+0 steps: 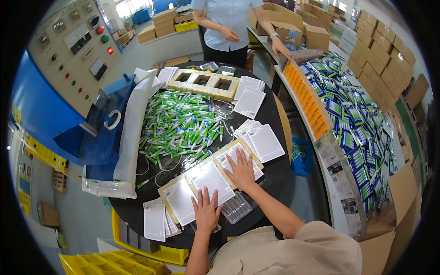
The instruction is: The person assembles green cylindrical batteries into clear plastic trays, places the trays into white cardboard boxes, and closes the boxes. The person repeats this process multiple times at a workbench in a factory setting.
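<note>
A cream-coloured frame (250,154) lies slanted across the near part of the round black table. White printed cards sit side by side along it: a left card (178,200), a middle card (211,181) and a right card (255,170). My left hand (207,214) is spread flat at the near edge of the left and middle cards. Over the right card rests my right hand (241,172), fingers apart. Neither hand grips anything. A clear plastic blister tray (237,207) lies between my wrists. Beyond the frame is a heap of small green-and-white tubes (181,121).
A second frame (204,84) with three openings lies at the far side. Card stacks (266,142) flank the tables's right; another stack (154,222) lies near left. A blue machine (103,137) stands left. Packed blister cards (353,123) cover the right-hand bench. A person (229,27) stands opposite.
</note>
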`<state>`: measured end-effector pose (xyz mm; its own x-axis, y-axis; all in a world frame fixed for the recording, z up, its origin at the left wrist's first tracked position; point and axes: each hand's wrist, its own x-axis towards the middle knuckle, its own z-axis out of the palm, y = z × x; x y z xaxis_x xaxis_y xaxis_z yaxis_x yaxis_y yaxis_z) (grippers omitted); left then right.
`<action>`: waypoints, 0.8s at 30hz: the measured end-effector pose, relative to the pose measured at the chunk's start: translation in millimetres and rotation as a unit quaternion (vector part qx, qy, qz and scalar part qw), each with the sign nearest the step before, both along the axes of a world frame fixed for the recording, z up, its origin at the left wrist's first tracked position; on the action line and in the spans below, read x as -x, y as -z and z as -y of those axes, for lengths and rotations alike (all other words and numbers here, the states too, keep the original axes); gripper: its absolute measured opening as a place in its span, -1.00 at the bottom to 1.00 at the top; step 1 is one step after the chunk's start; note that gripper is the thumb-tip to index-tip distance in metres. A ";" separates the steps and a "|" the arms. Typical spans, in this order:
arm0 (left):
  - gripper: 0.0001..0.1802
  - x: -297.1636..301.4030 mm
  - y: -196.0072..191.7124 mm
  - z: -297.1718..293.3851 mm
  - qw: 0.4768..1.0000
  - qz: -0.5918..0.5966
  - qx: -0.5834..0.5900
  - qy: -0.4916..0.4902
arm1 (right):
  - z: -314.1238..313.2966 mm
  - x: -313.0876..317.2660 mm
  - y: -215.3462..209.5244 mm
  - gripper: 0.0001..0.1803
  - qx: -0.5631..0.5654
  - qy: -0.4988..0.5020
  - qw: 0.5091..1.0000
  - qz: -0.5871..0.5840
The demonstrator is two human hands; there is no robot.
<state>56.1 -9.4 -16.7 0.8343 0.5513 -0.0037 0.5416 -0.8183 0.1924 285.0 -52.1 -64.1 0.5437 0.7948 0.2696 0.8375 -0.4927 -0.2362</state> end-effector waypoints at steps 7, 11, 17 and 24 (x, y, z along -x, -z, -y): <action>-0.30 7.2 -5.6 -13.7 0.999 0.001 -0.020 0.031 | -14.7 0.3 -16.0 -0.24 0.019 0.040 0.999 0.012; -0.33 10.8 -17.0 -27.8 0.997 0.066 0.049 0.016 | -26.4 6.0 -35.8 -0.18 0.060 0.074 0.995 -0.028; -0.46 88.2 -16.6 -28.5 0.906 0.346 0.066 -0.234 | 38.3 -143.3 -35.8 -0.37 -0.191 0.102 0.976 0.001; -0.47 206.9 69.6 75.3 0.284 0.662 0.257 -0.644 | 96.7 -349.9 115.9 -0.55 -0.296 0.291 0.725 -0.550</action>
<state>-150.7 -84.7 -86.3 -0.6014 0.6127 -0.5128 -0.4967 0.2161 0.8406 634.9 -148.8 -180.1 0.8851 0.2662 -0.3817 -0.3274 -0.2266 -0.9173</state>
